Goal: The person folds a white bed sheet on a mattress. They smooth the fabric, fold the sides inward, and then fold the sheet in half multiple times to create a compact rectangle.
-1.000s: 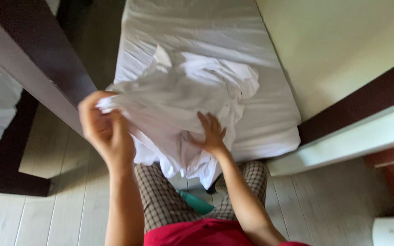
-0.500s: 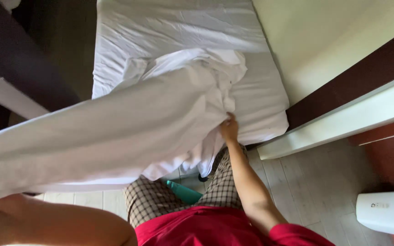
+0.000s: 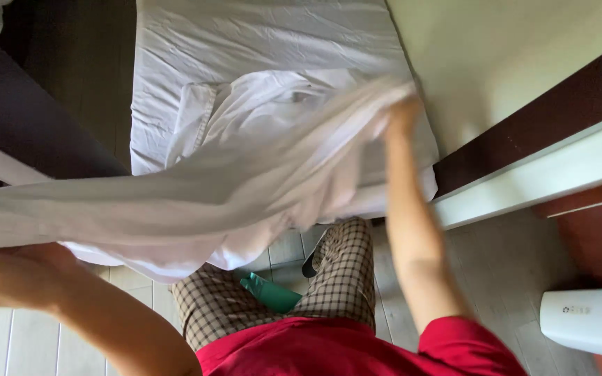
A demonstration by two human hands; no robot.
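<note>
A white bed sheet (image 3: pixel 196 202) is stretched in the air between my two hands, over the foot of a white mattress (image 3: pixel 259 35). My left hand (image 3: pixel 1 275) grips one end low at the far left, close to the camera and blurred. My right hand (image 3: pixel 402 115) holds the other end up over the mattress's right edge. More of the sheet lies crumpled on the mattress under the raised part. My checked trousers and red top show below.
A dark wooden bed frame post (image 3: pixel 29 125) stands at the left. A dark and white ledge (image 3: pixel 545 153) runs along the wall at the right. A white bin (image 3: pixel 587 320) sits at the lower right. A green slipper (image 3: pixel 269 292) lies on the pale plank floor.
My right hand has swung up and to the right with its end of the sheet. My left hand stays low at the left, so the sheet is spread wider.
</note>
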